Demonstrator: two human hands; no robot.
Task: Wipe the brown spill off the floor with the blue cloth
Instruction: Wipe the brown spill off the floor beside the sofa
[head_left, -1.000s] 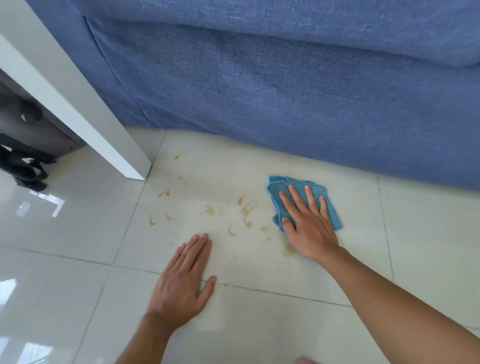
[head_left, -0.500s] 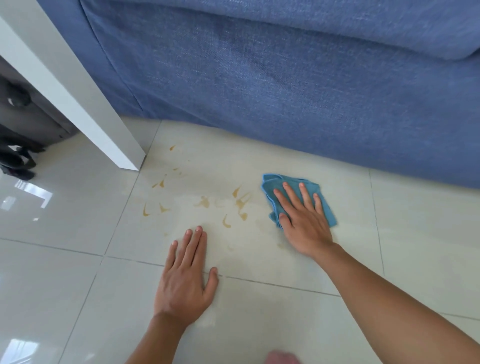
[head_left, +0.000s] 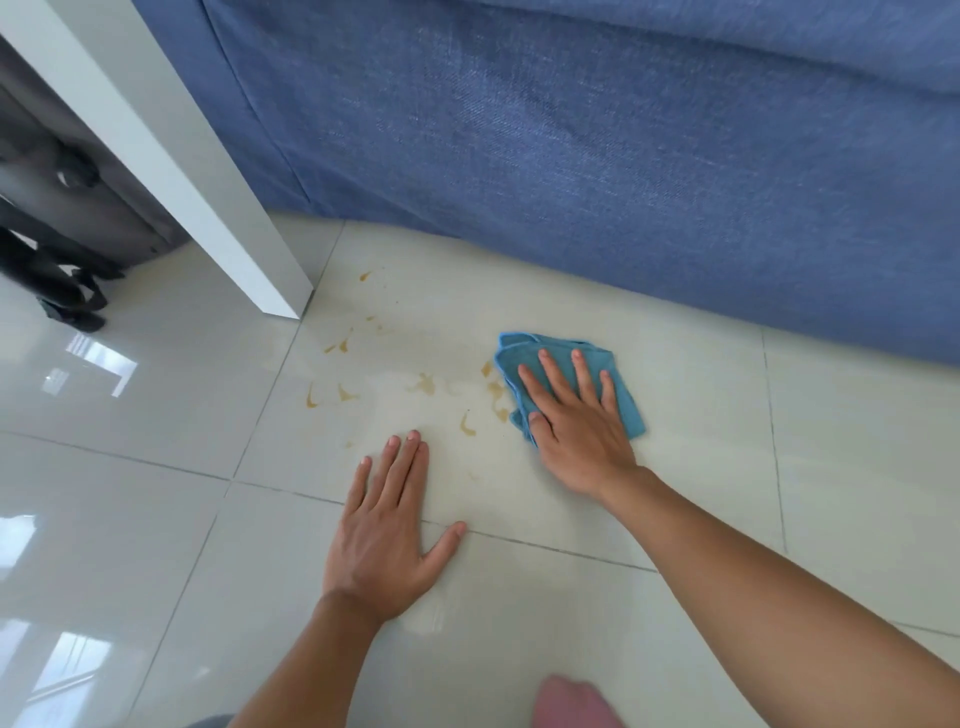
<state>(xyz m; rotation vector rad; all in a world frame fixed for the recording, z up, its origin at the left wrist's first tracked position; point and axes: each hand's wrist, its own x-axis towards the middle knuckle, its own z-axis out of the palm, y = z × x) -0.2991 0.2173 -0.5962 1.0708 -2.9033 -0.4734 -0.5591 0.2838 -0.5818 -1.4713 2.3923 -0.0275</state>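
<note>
Brown spill marks (head_left: 426, 384) are scattered in small streaks over a cream floor tile (head_left: 675, 415), from near the white leg to the cloth's left edge. The folded blue cloth (head_left: 626, 408) lies flat on the tile at the right end of the spill. My right hand (head_left: 574, 426) presses down on it, fingers spread over its top. My left hand (head_left: 387, 525) rests flat on the floor, palm down and holding nothing, just below the streaks, its fingertips close to one brown mark.
A blue fabric sofa (head_left: 597, 140) fills the back, its base meeting the floor just beyond the cloth. A white furniture leg (head_left: 208, 208) stands at the left, touching the floor near the spill. Dark bag straps (head_left: 62, 280) lie far left. A knee (head_left: 571, 706) shows at the bottom edge.
My right hand has slid the blue cloth slightly left, up against the brown streaks. A smear that lay near my wrist is gone. The left hand stays flat.
</note>
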